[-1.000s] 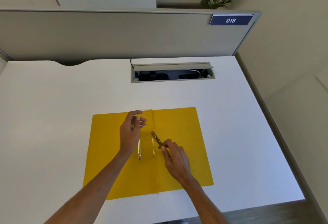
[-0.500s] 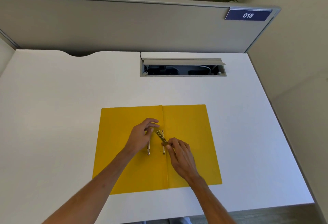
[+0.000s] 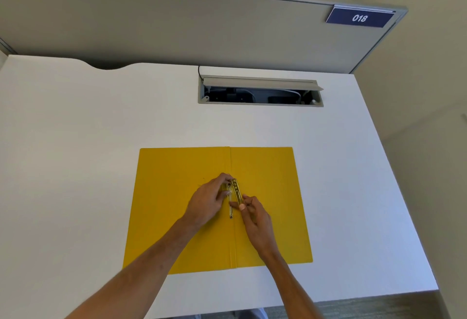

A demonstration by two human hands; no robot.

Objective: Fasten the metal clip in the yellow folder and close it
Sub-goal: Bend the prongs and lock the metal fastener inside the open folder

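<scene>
While one yellow folder (image 3: 177,217) lies open, left hand (image 3: 206,203) and right hand (image 3: 255,217) each pinch one metal clip (image 3: 236,191).

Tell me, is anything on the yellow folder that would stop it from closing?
Only the hands themselves. The left hand and right hand rest over the metal clip at the spine of the open yellow folder. Both flaps look bare otherwise, and nothing else lies on the white desk near it.
</scene>
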